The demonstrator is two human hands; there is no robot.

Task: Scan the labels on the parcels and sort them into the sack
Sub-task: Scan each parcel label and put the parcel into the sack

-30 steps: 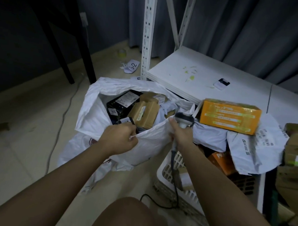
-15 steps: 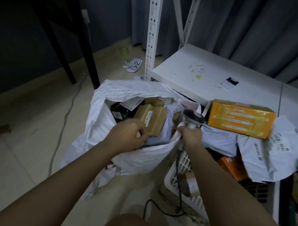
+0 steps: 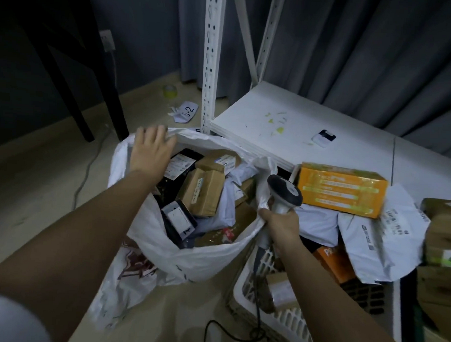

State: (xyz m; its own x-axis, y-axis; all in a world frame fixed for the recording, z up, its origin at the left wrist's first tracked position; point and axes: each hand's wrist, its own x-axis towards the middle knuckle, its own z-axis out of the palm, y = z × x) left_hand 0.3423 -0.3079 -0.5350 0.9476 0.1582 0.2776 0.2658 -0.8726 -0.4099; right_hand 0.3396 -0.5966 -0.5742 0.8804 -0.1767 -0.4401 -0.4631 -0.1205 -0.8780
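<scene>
My left hand [image 3: 150, 149] is open, flat on the far rim of the white sack [image 3: 189, 257]. My right hand [image 3: 279, 225] grips the scanner [image 3: 283, 194] and the near rim together. The sack stands on the floor, full of parcels [image 3: 202, 193]. If I let go, it could flop and spill. Gray curtains [image 3: 353, 60] hang behind the white shelf [image 3: 285, 132]

Parcels [image 3: 201, 193] lie in the sack [image 3: 189, 257] on the floor, left of a basket [image 3: 285, 320], with a shelf [image 3: 299, 122] behind both.
</scene>
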